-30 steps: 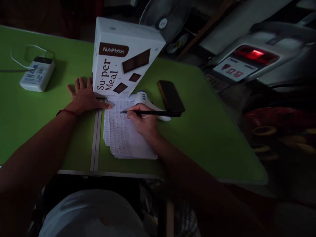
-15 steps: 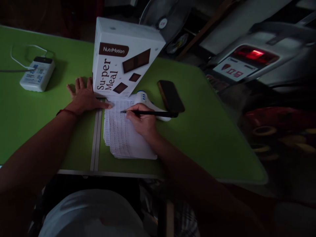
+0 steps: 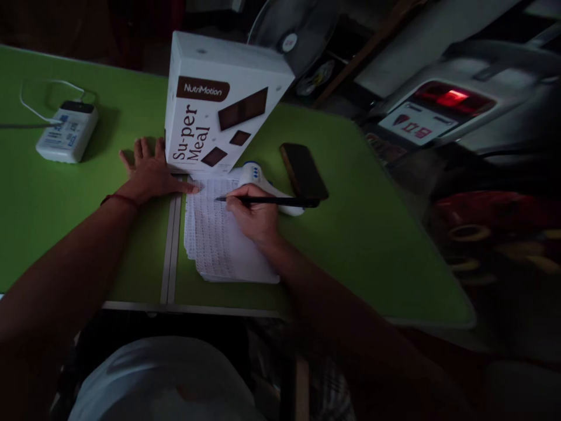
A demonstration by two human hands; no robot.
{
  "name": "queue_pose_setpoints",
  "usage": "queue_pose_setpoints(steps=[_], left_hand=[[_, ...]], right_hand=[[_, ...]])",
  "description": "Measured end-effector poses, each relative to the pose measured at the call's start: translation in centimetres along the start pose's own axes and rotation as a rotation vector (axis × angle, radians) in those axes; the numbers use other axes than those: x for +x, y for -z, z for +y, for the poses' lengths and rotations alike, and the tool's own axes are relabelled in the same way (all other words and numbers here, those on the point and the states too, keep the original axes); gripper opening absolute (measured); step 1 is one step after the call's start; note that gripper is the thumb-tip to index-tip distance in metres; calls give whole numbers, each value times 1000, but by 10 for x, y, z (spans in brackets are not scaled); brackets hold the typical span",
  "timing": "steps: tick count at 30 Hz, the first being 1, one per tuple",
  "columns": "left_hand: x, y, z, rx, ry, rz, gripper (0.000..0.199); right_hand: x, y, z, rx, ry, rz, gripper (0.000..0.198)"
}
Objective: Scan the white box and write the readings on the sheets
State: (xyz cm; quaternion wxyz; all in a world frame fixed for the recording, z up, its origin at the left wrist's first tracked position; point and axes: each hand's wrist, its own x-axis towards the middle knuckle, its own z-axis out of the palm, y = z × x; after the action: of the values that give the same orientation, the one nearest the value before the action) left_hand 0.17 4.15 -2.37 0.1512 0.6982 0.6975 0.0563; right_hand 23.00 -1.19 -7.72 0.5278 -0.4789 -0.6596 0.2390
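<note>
Fingers spread, my left hand [image 3: 151, 172] lies flat on the green table, with its thumb on the left edge of a stack of paper sheets [image 3: 219, 245]. Rows of small handwriting cover the left part of the top sheet; its lower right part is blank. My right hand [image 3: 255, 216] rests on the sheet, closed around a black pen [image 3: 280, 202] whose tip is at the writing. Just beyond the paper stands a white NutriMotion box [image 3: 223, 105]. A white device with blue buttons [image 3: 253, 172], partly hidden by my right hand, lies behind the pen.
A dark phone [image 3: 304, 171] lies right of the paper. At the left, a white power adapter [image 3: 68, 134] with cables sits on the green table [image 3: 359, 245]. Beyond the table are a fan [image 3: 289, 42] and a white machine with a lit red panel [image 3: 456, 96].
My right hand and the pen have shifted very slightly to the right across the sheet. My left hand stays in place on the table and paper edge.
</note>
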Motion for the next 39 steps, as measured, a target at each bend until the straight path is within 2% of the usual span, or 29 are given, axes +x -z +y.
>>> queue_pose_setpoints(steps=[11, 18, 22, 27, 32, 39], left_hand=[[1, -2, -1, -25, -8, 17, 162], [0, -2, -1, -24, -7, 19, 162], [0, -1, -1, -19, -4, 12, 159], [1, -3, -1, -16, -7, 22, 160], [2, -3, -2, -20, -7, 23, 162], [2, -3, -3, -27, -16, 27, 163]], right_hand=[[0, 0, -1, 31, 40, 49, 7], [-2, 1, -3, 27, 72, -45, 9], [-2, 2, -1, -21, 45, -46, 8], [-2, 1, -1, 38, 64, -25, 10], [-1, 1, 0, -4, 1, -25, 9], [-2, 1, 0, -12, 10, -7, 9]])
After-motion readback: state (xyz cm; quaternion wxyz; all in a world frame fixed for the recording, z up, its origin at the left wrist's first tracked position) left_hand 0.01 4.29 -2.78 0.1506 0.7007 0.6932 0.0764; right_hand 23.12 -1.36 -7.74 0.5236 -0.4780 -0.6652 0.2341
